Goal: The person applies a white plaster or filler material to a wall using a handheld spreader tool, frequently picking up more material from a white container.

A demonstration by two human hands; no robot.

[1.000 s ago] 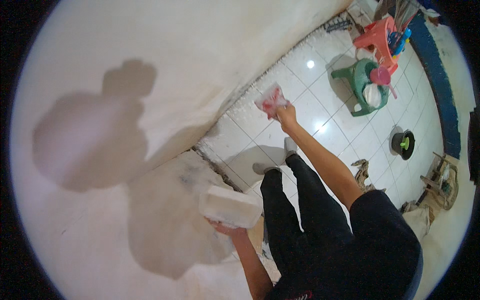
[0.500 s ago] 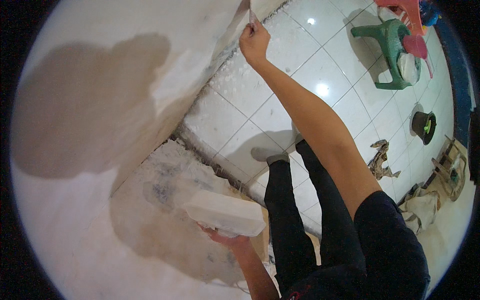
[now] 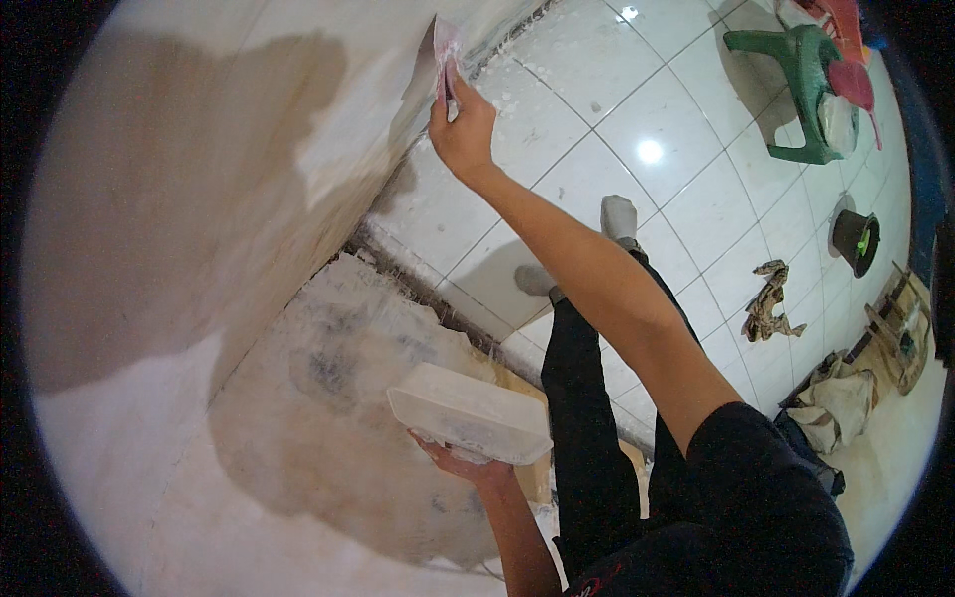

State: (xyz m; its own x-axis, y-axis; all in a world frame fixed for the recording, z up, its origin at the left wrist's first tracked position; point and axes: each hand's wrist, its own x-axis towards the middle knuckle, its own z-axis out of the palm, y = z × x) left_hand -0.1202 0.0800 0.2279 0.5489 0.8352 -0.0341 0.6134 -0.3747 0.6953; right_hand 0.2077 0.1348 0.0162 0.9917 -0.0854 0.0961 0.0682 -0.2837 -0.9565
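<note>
My right hand [image 3: 463, 134], fingers closed, grips a flat scraper [image 3: 444, 45] smeared pink and white, held against the white wall [image 3: 199, 149] near where it meets the tiled floor. Low in the view, my left hand [image 3: 458, 460] holds a translucent white rectangular tub [image 3: 468, 403] from beneath; white residue shows on it and on the fingers. Under the tub is a rough, stained pale surface [image 3: 338, 318]. My legs in dark trousers and grey socks are between my arms.
On the white tiles [image 3: 681, 144] at right stand a green stool [image 3: 791, 60] with a pink dipper [image 3: 851, 80], a red plastic chair [image 3: 844, 25] and a dark bucket [image 3: 851, 239]. A dirty rag [image 3: 771, 303], wooden frame [image 3: 895, 338] and crumpled cloths [image 3: 836, 408] lie along the right.
My right hand with the scraper has moved up and left from over the tiles to the wall, then slightly further left along it. The tub remains in my left hand, shifted little.
</note>
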